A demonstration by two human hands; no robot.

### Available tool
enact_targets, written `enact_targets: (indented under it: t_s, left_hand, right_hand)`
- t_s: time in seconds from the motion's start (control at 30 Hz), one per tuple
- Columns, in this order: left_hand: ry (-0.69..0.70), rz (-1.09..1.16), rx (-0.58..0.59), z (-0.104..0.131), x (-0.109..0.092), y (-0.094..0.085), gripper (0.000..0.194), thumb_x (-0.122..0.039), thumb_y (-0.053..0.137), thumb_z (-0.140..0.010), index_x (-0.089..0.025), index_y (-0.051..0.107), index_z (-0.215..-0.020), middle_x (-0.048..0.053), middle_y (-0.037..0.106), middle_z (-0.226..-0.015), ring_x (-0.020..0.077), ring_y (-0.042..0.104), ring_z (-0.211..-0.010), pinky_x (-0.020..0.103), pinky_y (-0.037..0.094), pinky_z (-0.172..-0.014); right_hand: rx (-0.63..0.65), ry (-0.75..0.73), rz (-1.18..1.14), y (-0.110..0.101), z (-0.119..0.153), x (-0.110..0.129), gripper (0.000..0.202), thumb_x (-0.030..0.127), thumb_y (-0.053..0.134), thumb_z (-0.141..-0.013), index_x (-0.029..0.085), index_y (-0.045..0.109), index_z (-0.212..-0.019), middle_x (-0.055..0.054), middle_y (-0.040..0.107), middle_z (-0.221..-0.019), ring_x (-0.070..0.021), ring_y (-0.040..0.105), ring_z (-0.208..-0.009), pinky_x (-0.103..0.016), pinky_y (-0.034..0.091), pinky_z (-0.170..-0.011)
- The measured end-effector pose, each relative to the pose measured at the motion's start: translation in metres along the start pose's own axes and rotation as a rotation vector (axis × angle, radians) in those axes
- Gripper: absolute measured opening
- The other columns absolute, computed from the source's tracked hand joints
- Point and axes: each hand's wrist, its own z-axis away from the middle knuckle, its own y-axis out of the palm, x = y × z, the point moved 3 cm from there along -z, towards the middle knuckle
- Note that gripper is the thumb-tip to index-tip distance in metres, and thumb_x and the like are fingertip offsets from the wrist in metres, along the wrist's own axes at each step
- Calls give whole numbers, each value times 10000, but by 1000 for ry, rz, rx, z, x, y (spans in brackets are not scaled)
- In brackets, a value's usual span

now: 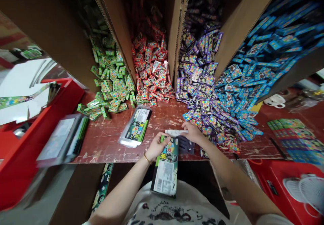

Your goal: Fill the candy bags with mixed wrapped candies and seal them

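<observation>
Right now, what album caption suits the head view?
Left grip on a green box, right grip at a white strip, with green, red, purple and blue packets heaped behind.

Chinese characters (pixel 136 132), seemingly ending in 糖果, mark the box (pixel 139 120) in the tray (pixel 130 144); print on the held box (pixel 166 171) blurs.

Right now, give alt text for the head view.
The left hand holds a green-and-black printed box at a red table; the right hand touches a white strip. Behind, cardboard bins overflow with green, red, purple and blue packets.
</observation>
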Motion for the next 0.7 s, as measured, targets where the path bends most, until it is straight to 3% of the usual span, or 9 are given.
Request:
enact_targets:
  t_s: [0.07, 0.17, 0.4, 0.5, 0.6, 0.7]
  left_hand:
    - [-21, 17, 30, 1, 9, 4, 365, -455, 722, -651, -151, 563, -778, 12, 635, -784, 123, 571, -669, 251, 449, -655]
    - [-30, 46, 50, 4, 15, 9, 356, -452, 718, -658, -152, 567, -776, 50, 665, -902, 150, 599, -794, 274, 456, -728]
    - [-30, 57, 33, 2, 18, 7, 333, -434, 717, -667, -155, 583, -791, 76, 684, -969, 176, 613, -870, 326, 444, -823]
    - [-16, 42, 26, 1, 20, 7, 320, -424, 714, -674, -155, 587, -793, 79, 687, -968, 186, 608, -901, 336, 429, -855]
    - [-9, 35, 33, 1, 21, 7, 314, -421, 707, -684, -158, 581, -801, 81, 685, -984, 196, 605, -927, 350, 425, -870]
    - [-12, 30, 36, 1, 21, 6, 307, -418, 707, -685, -161, 584, -797, 80, 687, -983, 206, 605, -947, 355, 420, -883]
  right_hand:
    - [52, -21, 27, 6, -8, -3, 193, 96, 714, -570, 197, 630, -711, 11, 601, -643, -154, 558, -642, -289, 443, -660]
    - [102, -77, 37, 10, -10, 1, 68, 135, 683, -631, 188, 645, -650, -8, 604, -662, -149, 551, -624, -278, 434, -628]
    - [68, -271, -32, -2, 13, 7, 147, 236, 571, -785, 215, 677, -687, -44, 609, -835, -188, 571, -839, -330, 444, -817]
    - [-47, -253, -142, 1, 15, 6, 203, 261, 571, -792, 230, 659, -973, -43, 620, -902, -174, 585, -795, -326, 478, -777]
    - [-32, -147, -167, 18, 6, 9, 582, 202, 604, -737, 230, 445, -1295, -25, 631, -878, -156, 585, -702, -330, 504, -734]
    - [10, -166, -193, 30, -2, 14, 645, 141, 548, -746, 230, 360, -1356, 0, 645, -804, -151, 597, -679, -333, 514, -736]
